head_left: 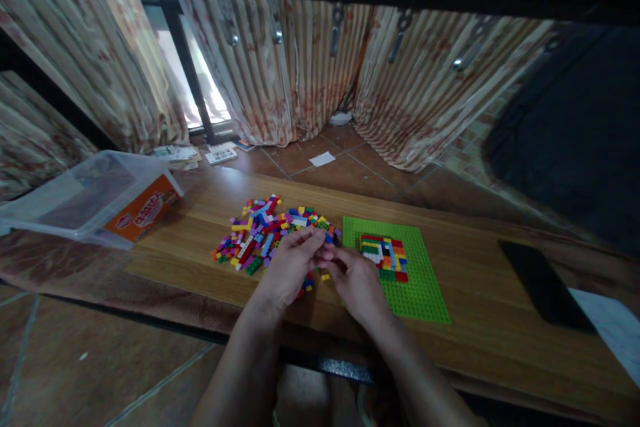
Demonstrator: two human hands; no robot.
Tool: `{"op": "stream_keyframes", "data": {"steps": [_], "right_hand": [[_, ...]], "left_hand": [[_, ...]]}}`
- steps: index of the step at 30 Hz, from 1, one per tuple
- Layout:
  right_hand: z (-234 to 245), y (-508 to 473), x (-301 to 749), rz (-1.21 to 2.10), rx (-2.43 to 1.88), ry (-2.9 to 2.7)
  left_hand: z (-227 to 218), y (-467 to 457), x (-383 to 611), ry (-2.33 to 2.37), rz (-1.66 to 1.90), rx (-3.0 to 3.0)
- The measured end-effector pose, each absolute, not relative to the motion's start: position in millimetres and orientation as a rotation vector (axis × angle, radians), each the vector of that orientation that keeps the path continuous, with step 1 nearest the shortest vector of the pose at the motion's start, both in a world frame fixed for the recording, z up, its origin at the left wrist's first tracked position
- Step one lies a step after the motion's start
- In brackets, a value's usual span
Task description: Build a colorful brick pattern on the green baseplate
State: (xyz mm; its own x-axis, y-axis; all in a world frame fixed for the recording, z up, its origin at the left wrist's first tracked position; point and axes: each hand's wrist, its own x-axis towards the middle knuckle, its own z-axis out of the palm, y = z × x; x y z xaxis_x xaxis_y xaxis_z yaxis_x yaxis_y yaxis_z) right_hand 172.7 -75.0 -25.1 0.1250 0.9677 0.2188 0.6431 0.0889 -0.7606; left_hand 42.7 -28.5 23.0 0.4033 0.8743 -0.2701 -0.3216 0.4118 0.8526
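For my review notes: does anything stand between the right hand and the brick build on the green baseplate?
Nothing visible does. The right hand is just left of the brick build, overlapping the green baseplate's left edge in this view. The loose bricks lie left of the baseplate, outside that gap.

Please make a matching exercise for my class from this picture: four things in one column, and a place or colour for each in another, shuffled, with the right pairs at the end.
Things
1. Studded baseplate
2. Joined bricks
3. Plastic box
4. Loose bricks

Places and colours
A. See-through, with an orange label
B. Spread over the wooden tabletop, many colours mixed
C. On top of the baseplate, as one block
D. Green all over

Right pairs
1-D, 2-C, 3-A, 4-B
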Motion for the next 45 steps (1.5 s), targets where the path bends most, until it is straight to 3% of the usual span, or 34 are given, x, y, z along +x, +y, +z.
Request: {"op": "stream_keyframes", "data": {"steps": [6,16,25,31,45], "right_hand": [[-13,-83,187,0.513,-1.53,-1.3],[-2,-103,232,0.552,-1.486,-1.295],[-14,-121,320,0.681,-1.852,-0.987],[-23,-112,317,0.815,-1.837,-1.017],[-27,-106,317,0.769,-1.816,-1.014]], "left_hand": [[15,-27,51,0.89,0.856,0.908],[9,-43,87,0.881,0.682,1.096],[-8,-38,89,1.039,0.698,1.594],[-4,-43,95,1.13,0.628,1.75],[-4,-45,100,1.126,0.533,1.795]]}}
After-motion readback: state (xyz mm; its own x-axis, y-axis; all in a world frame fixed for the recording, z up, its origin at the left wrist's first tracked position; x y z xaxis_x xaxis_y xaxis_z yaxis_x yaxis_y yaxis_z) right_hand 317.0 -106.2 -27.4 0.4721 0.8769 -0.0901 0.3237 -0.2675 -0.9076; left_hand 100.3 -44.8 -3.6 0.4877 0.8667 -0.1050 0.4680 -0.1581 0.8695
